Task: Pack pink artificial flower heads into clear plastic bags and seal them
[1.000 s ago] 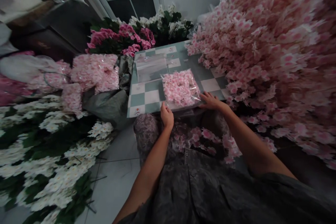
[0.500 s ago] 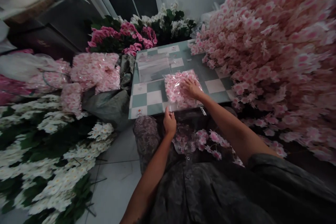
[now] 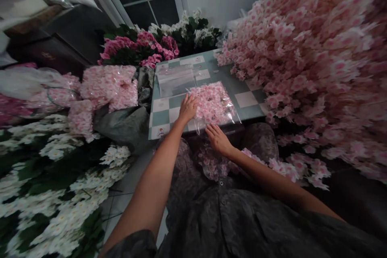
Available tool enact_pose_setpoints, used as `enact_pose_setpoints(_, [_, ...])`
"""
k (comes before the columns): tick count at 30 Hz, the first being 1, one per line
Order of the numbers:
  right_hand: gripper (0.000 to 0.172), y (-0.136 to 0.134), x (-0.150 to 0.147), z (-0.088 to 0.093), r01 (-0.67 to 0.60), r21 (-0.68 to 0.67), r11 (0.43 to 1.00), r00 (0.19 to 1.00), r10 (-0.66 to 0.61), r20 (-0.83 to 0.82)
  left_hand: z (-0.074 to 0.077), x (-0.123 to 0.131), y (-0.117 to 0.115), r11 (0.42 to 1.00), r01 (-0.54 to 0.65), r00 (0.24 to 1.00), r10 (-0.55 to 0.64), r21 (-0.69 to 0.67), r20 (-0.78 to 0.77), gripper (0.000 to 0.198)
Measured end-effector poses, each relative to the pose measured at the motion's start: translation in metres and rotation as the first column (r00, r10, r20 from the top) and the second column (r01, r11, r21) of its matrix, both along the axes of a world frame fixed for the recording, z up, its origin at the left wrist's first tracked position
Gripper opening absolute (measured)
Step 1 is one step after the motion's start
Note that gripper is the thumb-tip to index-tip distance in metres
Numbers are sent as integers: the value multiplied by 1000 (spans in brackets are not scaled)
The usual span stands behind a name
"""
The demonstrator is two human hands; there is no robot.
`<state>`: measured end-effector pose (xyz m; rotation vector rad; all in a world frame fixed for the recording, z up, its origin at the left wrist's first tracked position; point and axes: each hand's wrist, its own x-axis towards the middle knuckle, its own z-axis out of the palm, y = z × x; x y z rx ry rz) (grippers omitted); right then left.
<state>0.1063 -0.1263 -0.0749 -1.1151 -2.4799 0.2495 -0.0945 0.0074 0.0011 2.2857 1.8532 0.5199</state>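
Note:
A clear plastic bag of pale pink artificial flowers lies flat near the front edge of the checkered table. My left hand rests on the bag's left side, fingers stretched over the plastic. At the bag's near edge is my right hand, its fingers extended along the film by the table's edge; the thumb is hidden. Beyond my left hand, a stack of flat clear plastic bags lies on the tabletop.
A tall mass of pink blossom stems crowds the right side. To the left are filled bags of pink flowers and white flowers with leaves. Dark pink flowers stand behind the table. Loose pink blossoms lie around my lap.
My left hand has moved up from the bag's near edge onto its left side. My right hand has left the bag's top and come down to its near edge.

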Motion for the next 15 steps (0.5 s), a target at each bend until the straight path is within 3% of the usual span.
enact_pose_setpoints(3, [45, 17, -10, 5, -152, 27, 988, 988, 153, -30, -8, -1, 16, 999, -5, 995, 1, -41, -96, 50])
enact_pose_setpoints(6, [37, 10, -12, 11, -310, 45, 950, 950, 312, -29, -15, -4, 23, 989, -11, 991, -9, -146, -136, 52])
enact_pose_setpoints(8, [33, -2, -10, 9, -224, 37, 974, 974, 225, -19, -20, -6, 27, 979, -16, 991, -12, -203, -135, 53])
enact_pose_setpoints(10, [36, -14, -5, 1, -21, 20, 1000, 1000, 21, -6, -27, -8, 29, 979, -8, 993, -17, -201, -121, 54])
enact_pose_setpoints(13, [44, -22, -1, -13, 223, 4, 975, 974, -223, 40, -36, -8, 31, 987, 11, 995, -27, -163, -95, 55])
enact_pose_setpoints(15, [48, -19, -1, -19, 262, 12, 965, 963, -262, 55, -42, -8, 30, 988, 41, 996, -52, -149, -73, 55])
